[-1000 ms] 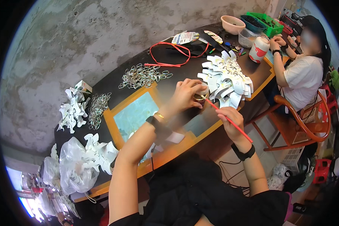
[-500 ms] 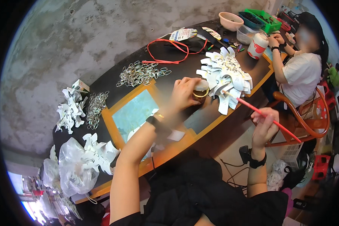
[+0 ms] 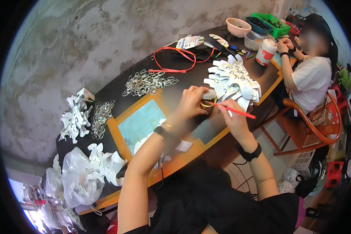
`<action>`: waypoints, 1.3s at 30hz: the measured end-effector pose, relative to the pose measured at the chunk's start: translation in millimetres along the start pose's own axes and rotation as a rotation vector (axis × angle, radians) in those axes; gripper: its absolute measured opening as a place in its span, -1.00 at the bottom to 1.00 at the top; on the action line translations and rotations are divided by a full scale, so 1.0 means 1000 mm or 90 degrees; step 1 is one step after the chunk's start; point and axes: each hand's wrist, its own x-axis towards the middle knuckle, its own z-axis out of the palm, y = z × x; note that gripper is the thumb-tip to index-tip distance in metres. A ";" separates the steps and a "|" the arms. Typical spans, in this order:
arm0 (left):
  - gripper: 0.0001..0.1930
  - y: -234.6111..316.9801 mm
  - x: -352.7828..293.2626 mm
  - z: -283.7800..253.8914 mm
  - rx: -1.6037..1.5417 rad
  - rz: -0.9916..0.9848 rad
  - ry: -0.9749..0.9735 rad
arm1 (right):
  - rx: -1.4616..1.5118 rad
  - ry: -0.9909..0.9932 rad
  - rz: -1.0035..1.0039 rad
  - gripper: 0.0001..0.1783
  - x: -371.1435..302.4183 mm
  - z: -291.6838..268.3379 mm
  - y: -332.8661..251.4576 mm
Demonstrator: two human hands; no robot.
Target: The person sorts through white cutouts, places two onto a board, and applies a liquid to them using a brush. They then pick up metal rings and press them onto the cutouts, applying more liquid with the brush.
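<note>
My left hand (image 3: 192, 102) is closed around a small jar (image 3: 207, 105) whose whitish lid (image 3: 209, 94) is tipped up at the far side of its mouth. In my right hand (image 3: 233, 114) is a thin red-handled brush (image 3: 240, 112), pinched between the fingers. The brush's tip is down in the jar's mouth, so its bristles are hidden. Just beyond the jar lies a fanned heap of white strip-shaped pieces (image 3: 234, 81), some with metal rings on them. Beneath my left forearm are a light blue sheet (image 3: 141, 119) edged with orange tape and some white pieces.
Piles of metal rings (image 3: 146, 82) lie farther back, near a looped red strap (image 3: 174, 48). At left are white cut pieces (image 3: 75, 120) and a clear plastic bag (image 3: 77, 175). A can (image 3: 266, 52) and bowls (image 3: 238, 28) stand far right, where a co-worker (image 3: 310, 78) sits.
My right hand has moved left and forward from the table's front edge. The brush tip has gone from over the white pieces into the jar. My left hand still holds the jar.
</note>
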 end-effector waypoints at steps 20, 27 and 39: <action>-0.18 0.005 0.001 0.001 0.046 0.006 -0.005 | 1.021 -0.494 -0.187 -0.20 0.030 -0.092 -0.239; -0.19 0.005 -0.002 0.001 0.046 0.018 0.011 | 0.999 -0.626 -0.226 -0.37 0.028 -0.071 -0.264; -0.22 0.002 -0.002 0.003 0.044 0.005 0.017 | 0.623 -0.773 -0.224 -0.66 -0.004 -0.071 -0.215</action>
